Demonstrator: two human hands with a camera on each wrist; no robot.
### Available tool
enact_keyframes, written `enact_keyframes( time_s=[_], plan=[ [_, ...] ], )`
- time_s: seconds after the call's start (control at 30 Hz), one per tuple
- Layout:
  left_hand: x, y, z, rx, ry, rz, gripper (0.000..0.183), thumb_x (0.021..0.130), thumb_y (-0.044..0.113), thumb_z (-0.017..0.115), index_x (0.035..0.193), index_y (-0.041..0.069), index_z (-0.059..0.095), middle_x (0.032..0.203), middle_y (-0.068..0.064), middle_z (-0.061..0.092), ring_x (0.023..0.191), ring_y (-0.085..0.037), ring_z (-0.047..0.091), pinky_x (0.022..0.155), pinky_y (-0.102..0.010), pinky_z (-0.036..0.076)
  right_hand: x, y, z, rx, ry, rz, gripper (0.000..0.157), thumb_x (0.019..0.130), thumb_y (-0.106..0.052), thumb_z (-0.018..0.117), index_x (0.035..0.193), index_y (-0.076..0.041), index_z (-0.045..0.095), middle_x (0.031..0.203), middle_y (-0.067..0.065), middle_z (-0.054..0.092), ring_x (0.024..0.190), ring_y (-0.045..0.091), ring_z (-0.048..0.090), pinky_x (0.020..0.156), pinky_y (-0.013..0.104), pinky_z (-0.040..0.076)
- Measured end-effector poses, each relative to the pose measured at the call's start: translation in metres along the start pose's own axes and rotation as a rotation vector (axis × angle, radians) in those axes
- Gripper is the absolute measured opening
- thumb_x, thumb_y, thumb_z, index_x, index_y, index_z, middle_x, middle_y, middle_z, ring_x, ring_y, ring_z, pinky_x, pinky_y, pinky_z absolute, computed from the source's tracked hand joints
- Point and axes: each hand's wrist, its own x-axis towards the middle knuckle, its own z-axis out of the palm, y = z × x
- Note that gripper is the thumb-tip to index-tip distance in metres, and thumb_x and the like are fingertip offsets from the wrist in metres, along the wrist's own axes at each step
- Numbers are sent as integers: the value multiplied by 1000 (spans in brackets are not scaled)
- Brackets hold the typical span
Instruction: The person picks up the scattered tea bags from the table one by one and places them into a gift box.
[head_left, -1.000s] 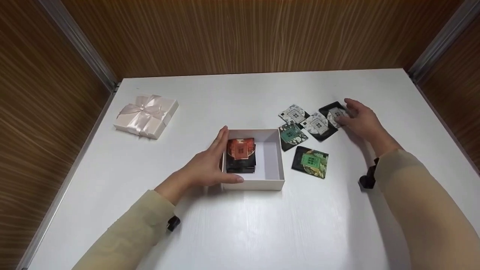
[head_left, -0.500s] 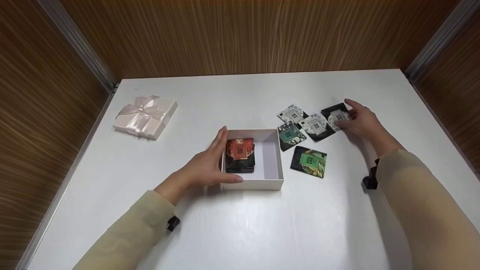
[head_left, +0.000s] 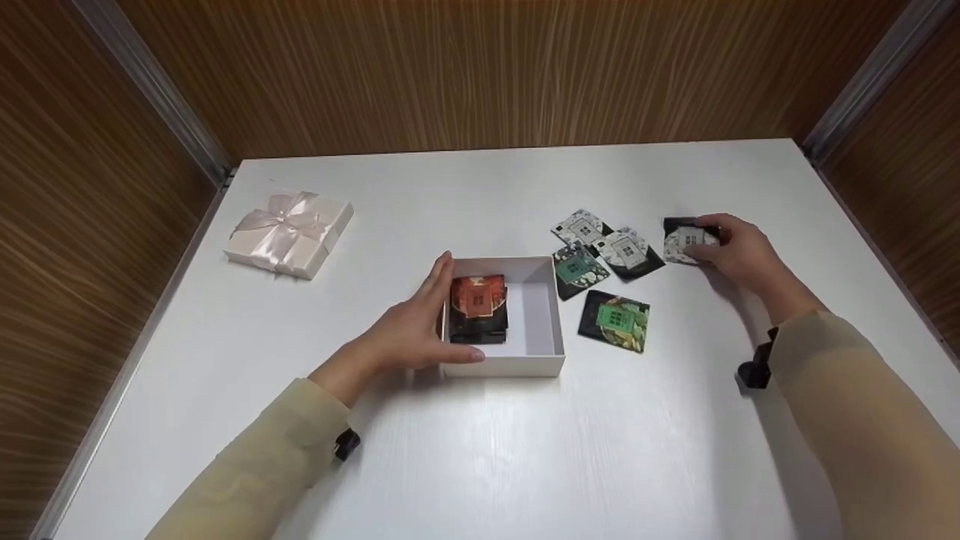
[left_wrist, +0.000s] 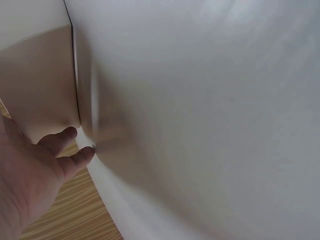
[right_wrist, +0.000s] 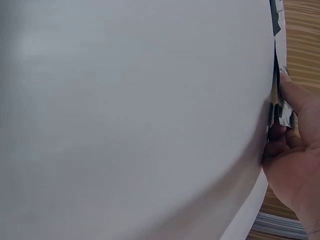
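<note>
My left hand (head_left: 405,336) rests along the left side of a white open box (head_left: 521,367), its straight fingers by the left wall and its thumb over the front wall. In the left wrist view, fingertips touch the box's pale side (left_wrist: 42,80). Inside, a stack of dark sachets with a red-labelled sachet (head_left: 478,301) on top fills the left half. At the right, my right hand (head_left: 742,253) pinches a black-and-white sachet (head_left: 679,251) between thumb and fingers. The right wrist view shows the sachet edge-on (right_wrist: 286,117), close to the tabletop.
Two white-labelled sachets (head_left: 582,226) (head_left: 628,252) and a teal-labelled sachet (head_left: 574,270) overlap just right of the box. A green-labelled sachet (head_left: 615,320) lies in front of them. A pale box lid with a satin bow (head_left: 289,229) sits at the back left.
My right hand has drawn the black-and-white sachet rightward and toward me, away from the neighbouring sachets, and turned it. The left hand stays at the box.
</note>
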Motion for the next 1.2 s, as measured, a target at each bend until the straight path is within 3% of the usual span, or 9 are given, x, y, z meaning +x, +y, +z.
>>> enact_keyframes(
  time_s=[0.17, 0.4, 0.53, 0.7, 0.8, 0.97, 1.2],
  plan=[
    [1, 0, 1, -2, 5, 11, 146, 70, 86, 77, 167, 35, -20, 178, 9, -14, 143, -39, 49, 114, -57, 42, -6, 5, -6, 99, 1, 36, 70, 105, -31, 69, 162, -2, 41, 147, 29, 48, 119, 30, 49, 74, 18, 49],
    [1, -1, 0, 6, 1, 5, 145, 71, 86, 76, 167, 35, -20, 176, 14, -18, 142, -40, 50, 113, -58, 43, -17, -3, -12, 207, 32, 36, 70, 103, -38, 72, 160, -5, 48, 143, 18, 52, 106, 13, 54, 75, 20, 53],
    [-1, -1, -1, 4, 1, 7, 144, 72, 86, 75, 167, 34, -19, 176, 13, -18, 143, -40, 49, 113, -59, 43, -22, -25, -12, 211, 46, -17, 70, 101, -42, 73, 158, -7, 52, 137, 11, 60, 107, 5, 58, 85, 18, 50],
    [-1, -2, -1, 5, 2, 12, 144, 71, 88, 74, 167, 35, -19, 176, 13, -18, 143, -41, 48, 112, -59, 43, -29, -57, -5, 243, 19, -103, 66, 100, -36, 77, 155, -6, 55, 116, -7, 71, 100, 0, 65, 85, 17, 50],
    [-1, -2, 0, 9, 0, 14, 144, 71, 89, 73, 167, 35, -20, 175, 15, -19, 143, -41, 48, 112, -58, 43, -35, -77, 3, 239, 1, -163, 62, 99, -30, 79, 152, -5, 59, 112, -3, 74, 95, 2, 67, 80, 18, 51],
    [-1, -1, 0, 12, -1, 16, 145, 70, 89, 73, 167, 35, -20, 175, 15, -20, 144, -40, 47, 114, -59, 42, -49, -109, 19, 200, -34, -241, 59, 97, -25, 81, 151, -9, 61, 121, 11, 72, 92, 9, 67, 73, 20, 52],
    [0, -1, 0, 13, -7, 4, 145, 70, 89, 74, 166, 37, -21, 174, 15, -20, 146, -42, 44, 114, -60, 41, -65, -148, 45, 169, -85, -346, 55, 93, -21, 85, 145, -13, 68, 112, 12, 69, 84, 21, 64, 67, 22, 50]
  ],
)
